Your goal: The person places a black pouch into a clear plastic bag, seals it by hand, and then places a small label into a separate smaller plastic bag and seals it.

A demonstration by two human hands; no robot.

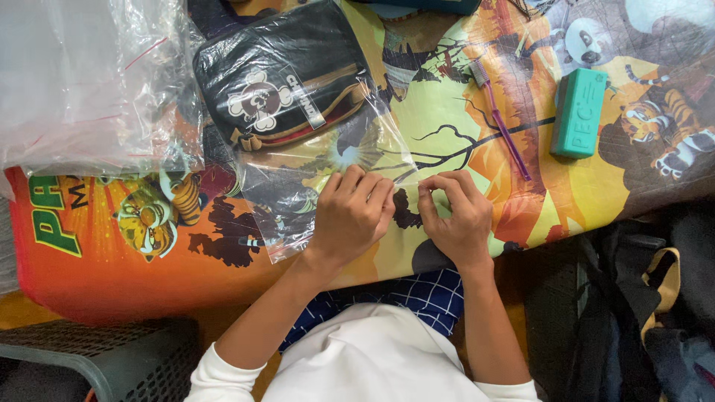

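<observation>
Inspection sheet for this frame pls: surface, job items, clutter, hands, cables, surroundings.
Surface: cartoon-printed table cover, orange and yellow.
Job's things: black pouch inside a clear plastic bag, lying flat.
Clutter: teal box; purple toothbrush; pile of clear bags.
Hands: left hand rests on the bag's open edge; right hand pinches the same edge with its fingers.
Cables: nothing seen.
Surroundings: dark backpack at right; grey crate lower left.
</observation>
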